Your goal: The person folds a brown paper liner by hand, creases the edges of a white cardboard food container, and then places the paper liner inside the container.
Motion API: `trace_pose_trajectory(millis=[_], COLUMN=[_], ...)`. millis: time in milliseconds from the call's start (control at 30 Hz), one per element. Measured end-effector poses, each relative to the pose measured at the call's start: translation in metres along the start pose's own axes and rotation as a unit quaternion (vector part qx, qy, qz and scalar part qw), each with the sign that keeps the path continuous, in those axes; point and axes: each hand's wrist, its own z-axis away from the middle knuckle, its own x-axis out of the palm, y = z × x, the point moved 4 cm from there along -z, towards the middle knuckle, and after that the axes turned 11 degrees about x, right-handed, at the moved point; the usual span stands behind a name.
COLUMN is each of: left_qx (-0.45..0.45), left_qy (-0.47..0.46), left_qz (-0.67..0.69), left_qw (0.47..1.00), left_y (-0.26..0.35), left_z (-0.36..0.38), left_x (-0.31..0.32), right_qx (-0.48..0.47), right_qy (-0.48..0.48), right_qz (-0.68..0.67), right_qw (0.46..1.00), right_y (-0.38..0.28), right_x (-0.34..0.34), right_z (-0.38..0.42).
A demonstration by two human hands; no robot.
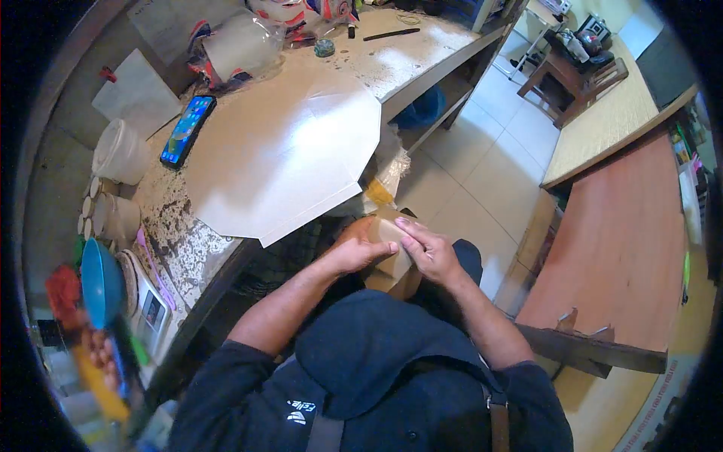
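My left hand [354,247] grips a piece of tan cardboard [390,265] in front of my body, with its thumb on the near face and its fingers mostly hidden. From the other side my right hand [429,252] presses on the same cardboard, its fingers lying together along the upper edge. The cardboard looks bent or folded, but its lower part is partly hidden by my dark cap. Just beyond my hands, a large pale board [282,154] with angled corners lies flat on the table, jutting past the table's front edge.
A phone [187,132] with a lit screen lies left of the board. White tubs [119,154], a blue bowl [102,282] and a scale [153,320] stand at the left. Plastic-wrapped packs [239,49] sit behind. A reddish wooden surface [610,248] stands at the right.
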Motion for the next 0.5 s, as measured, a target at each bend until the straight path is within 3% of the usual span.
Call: trace_pose_trajectory(millis=[67, 167, 267, 333, 367, 433, 500], left_qx=[0.01, 0.059, 0.106, 0.134, 0.135, 0.049, 0.082], left_qy=[0.014, 0.043, 0.079, 0.221, 0.222, 0.258, 0.257], left_qz=[-0.041, -0.106, -0.171, -0.226, -0.228, -0.203, -0.148], left_qw=[0.999, 0.992, 0.976, 0.939, 0.938, 0.943, 0.951], left_y=[-0.03, -0.053, -0.072, -0.07, -0.07, -0.073, -0.064], left_z=[-0.009, -0.014, -0.01, -0.003, 0.002, 0.014, 0.018], left_x=[-0.006, -0.012, -0.013, -0.018, -0.016, -0.015, -0.008], right_qx=[-0.006, -0.031, 0.011, 0.016, 0.013, 0.019, 0.01], right_qy=[0.003, 0.013, 0.026, 0.037, 0.037, 0.049, 0.057], right_qz=[-0.032, 0.048, 0.026, -0.01, -0.011, -0.042, -0.027], right_qw=[0.999, 0.998, 0.999, 0.999, 0.999, 0.998, 0.998], right_y=[0.005, 0.009, 0.027, 0.034, 0.038, 0.041, 0.04], right_x=[-0.004, -0.009, -0.008, -0.008, -0.006, -0.002, -0.002], right_z=[0.001, 0.001, 0.004, -0.002, -0.004, -0.006, -0.008])
